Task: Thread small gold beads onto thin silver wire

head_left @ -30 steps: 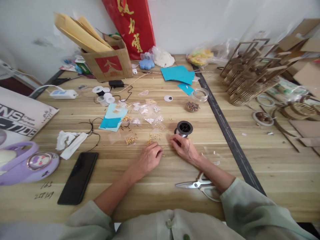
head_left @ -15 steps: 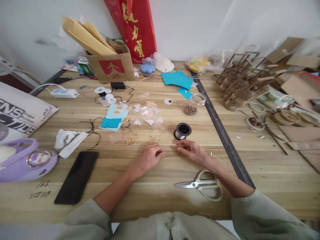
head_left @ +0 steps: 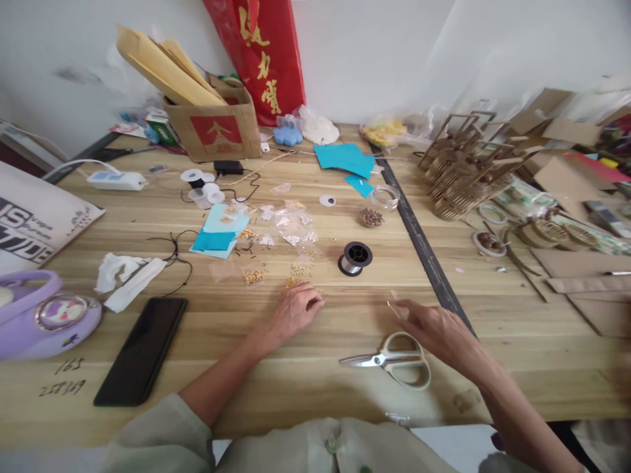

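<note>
My left hand (head_left: 296, 310) rests on the wood with its fingers curled into a pinch. What it pinches, if anything, is too small to make out. Just beyond it lie loose gold beads (head_left: 299, 269). My right hand (head_left: 436, 330) is held over the table right of centre, thumb and fingers closed on a small clear plastic piece (head_left: 393, 306). Beneath and left of that hand, the scissors (head_left: 378, 360) lie with cream handles toward it and blades slightly apart. Beyond the hands, a black spool of thin wire (head_left: 353, 259) sits between them.
Small bags of silver pieces (head_left: 290, 226), teal sheets (head_left: 345, 159) and a dish of brown beads (head_left: 371, 217) lie farther back. A black phone (head_left: 141, 351) is at left. Woven baskets (head_left: 458, 177) stand right of the dark strip (head_left: 419, 230), by cardboard pieces (head_left: 582, 266).
My right hand has moved right and toward me, away from my left hand, and now has the small clear piece at its fingertips. My left hand stays nearly in place. The view shifts slightly.
</note>
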The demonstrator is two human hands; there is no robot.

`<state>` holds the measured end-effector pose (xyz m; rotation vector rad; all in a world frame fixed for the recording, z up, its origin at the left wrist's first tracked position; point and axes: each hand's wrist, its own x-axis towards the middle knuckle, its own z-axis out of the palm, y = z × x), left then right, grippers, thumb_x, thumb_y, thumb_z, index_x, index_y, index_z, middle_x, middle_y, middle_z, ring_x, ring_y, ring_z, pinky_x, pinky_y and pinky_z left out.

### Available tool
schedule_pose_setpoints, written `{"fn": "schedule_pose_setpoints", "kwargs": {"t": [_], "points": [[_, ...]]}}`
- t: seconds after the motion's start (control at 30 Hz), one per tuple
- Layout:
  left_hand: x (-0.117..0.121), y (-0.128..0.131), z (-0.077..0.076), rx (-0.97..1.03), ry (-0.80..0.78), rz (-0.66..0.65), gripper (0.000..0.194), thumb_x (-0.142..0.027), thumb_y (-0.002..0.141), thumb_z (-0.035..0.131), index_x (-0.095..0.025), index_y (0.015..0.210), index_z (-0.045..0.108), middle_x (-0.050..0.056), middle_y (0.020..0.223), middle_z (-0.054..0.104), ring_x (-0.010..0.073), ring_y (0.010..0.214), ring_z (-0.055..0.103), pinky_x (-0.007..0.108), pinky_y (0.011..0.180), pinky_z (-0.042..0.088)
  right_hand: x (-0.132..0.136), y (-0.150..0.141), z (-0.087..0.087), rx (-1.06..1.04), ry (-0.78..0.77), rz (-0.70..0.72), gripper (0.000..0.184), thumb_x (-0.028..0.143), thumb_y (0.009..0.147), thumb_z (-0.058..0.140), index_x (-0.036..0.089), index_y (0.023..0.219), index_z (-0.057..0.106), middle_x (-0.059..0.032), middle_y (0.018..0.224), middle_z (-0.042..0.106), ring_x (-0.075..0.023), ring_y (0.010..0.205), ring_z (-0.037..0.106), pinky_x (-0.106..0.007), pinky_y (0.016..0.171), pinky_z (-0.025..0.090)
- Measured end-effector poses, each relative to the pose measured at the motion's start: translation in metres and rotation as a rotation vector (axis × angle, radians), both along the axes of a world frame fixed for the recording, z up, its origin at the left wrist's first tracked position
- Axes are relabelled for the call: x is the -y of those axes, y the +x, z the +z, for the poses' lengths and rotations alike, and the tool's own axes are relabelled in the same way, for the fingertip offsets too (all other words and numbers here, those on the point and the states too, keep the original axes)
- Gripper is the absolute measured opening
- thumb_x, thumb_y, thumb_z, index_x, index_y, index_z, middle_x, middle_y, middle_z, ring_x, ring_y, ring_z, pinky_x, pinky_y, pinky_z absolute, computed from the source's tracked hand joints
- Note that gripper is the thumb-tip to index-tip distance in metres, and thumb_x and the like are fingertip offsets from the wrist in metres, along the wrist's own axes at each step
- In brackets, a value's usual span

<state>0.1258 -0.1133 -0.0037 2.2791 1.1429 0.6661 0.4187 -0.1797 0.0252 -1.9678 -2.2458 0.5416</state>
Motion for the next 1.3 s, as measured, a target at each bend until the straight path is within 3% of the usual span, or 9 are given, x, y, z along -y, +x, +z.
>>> {"fn": "schedule_pose_setpoints", "kwargs": {"t": [0.1, 0.2, 0.3, 0.4, 0.63, 0.93, 1.3], "points": [[0.000, 0.001, 0.000, 0.001, 0.001, 0.008, 0.018, -0.015, 0.084, 0.055, -0.016, 0.067, 0.062, 0.002, 0.071, 0.061, 0.0142, 0.070, 0.056, 0.026, 0.070, 0.043, 0.005, -0.010, 0.020, 0.184, 0.028, 0.118, 0.015, 0.031, 0.087, 0.050, 0.022, 0.090, 0.061, -0.0018, 0.061, 0.063, -0.0177, 0.056, 0.061, -0.026, 0.052, 0.037], [0.001, 0.000, 0.001, -0.005, -0.007, 0.003, 0.019, -0.014, 0.084, 0.054, -0.016, 0.067, 0.061, 0.002, 0.072, 0.061, 0.0140, 0.071, 0.056, 0.026, 0.070, 0.043, -0.001, -0.039, 0.033, -0.018, 0.012, 0.293, 0.016, 0.021, 0.091, 0.044, 0.022, 0.092, 0.060, -0.0023, 0.077, 0.065, -0.0147, 0.064, 0.061, -0.025, 0.059, 0.041], [0.001, -0.001, 0.001, 0.022, 0.000, -0.008, 0.018, -0.015, 0.084, 0.053, -0.016, 0.068, 0.061, 0.002, 0.072, 0.061, 0.0138, 0.071, 0.055, 0.026, 0.070, 0.043, -0.016, -0.071, 0.029, -0.250, 0.109, 0.346, 0.015, 0.019, 0.089, 0.047, 0.021, 0.097, 0.059, -0.0050, 0.091, 0.063, -0.0130, 0.064, 0.058, -0.024, 0.058, 0.042], [0.000, -0.001, -0.001, 0.051, -0.004, -0.012, 0.017, -0.016, 0.085, 0.053, -0.016, 0.070, 0.062, 0.002, 0.072, 0.060, 0.0143, 0.070, 0.055, 0.026, 0.068, 0.043, -0.036, -0.093, 0.012, -0.436, 0.094, 0.398, 0.019, 0.014, 0.085, 0.049, 0.020, 0.102, 0.057, -0.0056, 0.099, 0.062, -0.0115, 0.064, 0.057, -0.024, 0.060, 0.044], [-0.003, -0.001, -0.005, 0.103, -0.057, 0.049, 0.014, -0.014, 0.083, 0.056, -0.016, 0.073, 0.065, 0.003, 0.071, 0.062, 0.0154, 0.073, 0.057, 0.026, 0.068, 0.043, -0.065, -0.113, -0.022, -0.643, -0.022, 0.323, 0.005, 0.017, 0.082, 0.056, 0.017, 0.087, 0.057, 0.0012, 0.067, 0.058, -0.0101, 0.057, 0.052, -0.020, 0.054, 0.041], [-0.006, -0.002, -0.011, 0.198, -0.041, 0.075, 0.010, -0.013, 0.081, 0.060, -0.015, 0.073, 0.065, 0.004, 0.073, 0.064, 0.0155, 0.075, 0.058, 0.027, 0.072, 0.046, -0.067, -0.110, -0.036, -0.757, -0.025, 0.234, 0.008, 0.022, 0.084, 0.055, 0.017, 0.081, 0.061, -0.0001, 0.070, 0.061, -0.0114, 0.062, 0.054, -0.021, 0.057, 0.041], [-0.014, -0.007, -0.016, 0.322, -0.087, 0.089, 0.019, -0.012, 0.085, 0.052, -0.016, 0.091, 0.070, 0.008, 0.089, 0.068, 0.0163, 0.084, 0.062, 0.029, 0.079, 0.050, -0.071, -0.101, -0.040, -0.689, 0.168, 0.207, 0.012, 0.023, 0.087, 0.049, 0.018, 0.082, 0.058, -0.0040, 0.077, 0.057, -0.0144, 0.067, 0.052, -0.025, 0.062, 0.042]]}}
